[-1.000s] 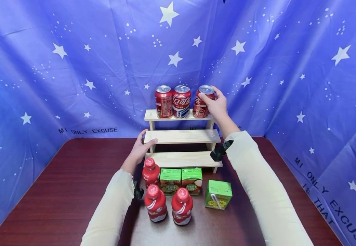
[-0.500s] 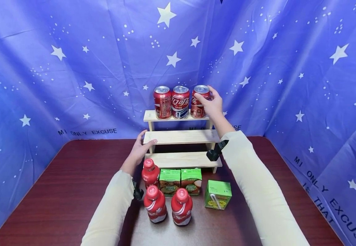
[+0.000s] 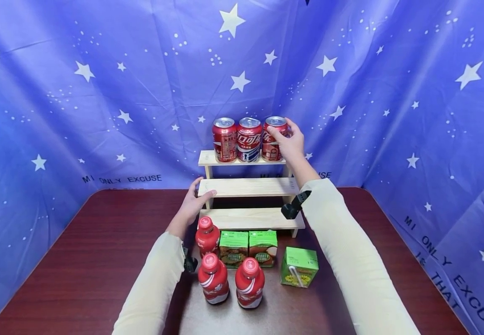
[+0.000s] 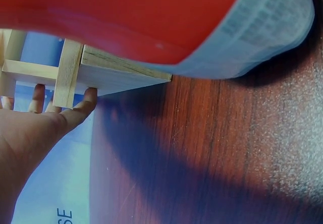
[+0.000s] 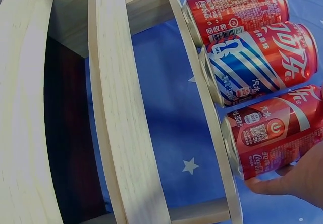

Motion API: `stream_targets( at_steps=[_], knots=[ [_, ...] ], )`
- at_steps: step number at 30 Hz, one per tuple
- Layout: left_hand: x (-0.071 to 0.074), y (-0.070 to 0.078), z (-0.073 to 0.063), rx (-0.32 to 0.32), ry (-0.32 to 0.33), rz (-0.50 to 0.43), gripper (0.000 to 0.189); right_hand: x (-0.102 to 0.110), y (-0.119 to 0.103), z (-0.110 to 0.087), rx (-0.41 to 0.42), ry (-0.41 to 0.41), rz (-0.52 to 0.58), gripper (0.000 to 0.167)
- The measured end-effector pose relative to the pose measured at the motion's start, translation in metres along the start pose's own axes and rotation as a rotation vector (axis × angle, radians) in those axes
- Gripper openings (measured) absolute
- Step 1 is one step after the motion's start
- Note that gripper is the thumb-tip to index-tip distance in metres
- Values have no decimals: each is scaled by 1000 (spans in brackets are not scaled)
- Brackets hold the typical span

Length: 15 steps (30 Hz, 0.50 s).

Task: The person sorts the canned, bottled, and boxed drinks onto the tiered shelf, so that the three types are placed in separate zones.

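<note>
A three-step wooden rack [image 3: 250,187] stands on the table in the head view. Three red cola cans line its top step: a left can [image 3: 224,145], a middle can [image 3: 248,142] and a right can [image 3: 270,150]. My right hand [image 3: 290,145] holds the right can from its right side, thumb in front. That can stands upright on the step, close to the middle can, as the right wrist view also shows. My left hand [image 3: 193,204] grips the left end of the middle step, thumb on top; the left wrist view shows fingers around the rack's wooden side.
In front of the rack stand three red bottles: a rear bottle [image 3: 207,238], a front left bottle [image 3: 214,281] and a front right bottle [image 3: 250,284]. Green drink cartons [image 3: 234,251] are beside them, one carton [image 3: 299,267] apart at right. A blue star-patterned curtain [image 3: 162,93] hangs behind.
My right hand has slid the right can leftward along the top step, narrowing its gap to the middle can. The left hand stays on the rack.
</note>
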State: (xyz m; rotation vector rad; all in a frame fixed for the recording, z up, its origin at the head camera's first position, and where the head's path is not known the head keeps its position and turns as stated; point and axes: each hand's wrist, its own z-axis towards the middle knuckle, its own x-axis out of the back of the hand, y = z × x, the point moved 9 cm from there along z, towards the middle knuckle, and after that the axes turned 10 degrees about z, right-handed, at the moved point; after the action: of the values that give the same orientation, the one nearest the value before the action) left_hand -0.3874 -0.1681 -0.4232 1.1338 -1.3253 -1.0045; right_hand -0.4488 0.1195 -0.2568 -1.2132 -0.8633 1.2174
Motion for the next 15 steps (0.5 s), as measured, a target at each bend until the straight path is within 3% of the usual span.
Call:
stream_targets(
  at_steps=[4, 15],
  knots=[
    [-1, 4, -3, -6, -13, -7, 78, 1, 1, 1, -6, 3, -21, 73],
    [0, -13, 11, -28, 28, 6, 76, 1, -2, -6, -15, -32, -73, 79]
  ],
)
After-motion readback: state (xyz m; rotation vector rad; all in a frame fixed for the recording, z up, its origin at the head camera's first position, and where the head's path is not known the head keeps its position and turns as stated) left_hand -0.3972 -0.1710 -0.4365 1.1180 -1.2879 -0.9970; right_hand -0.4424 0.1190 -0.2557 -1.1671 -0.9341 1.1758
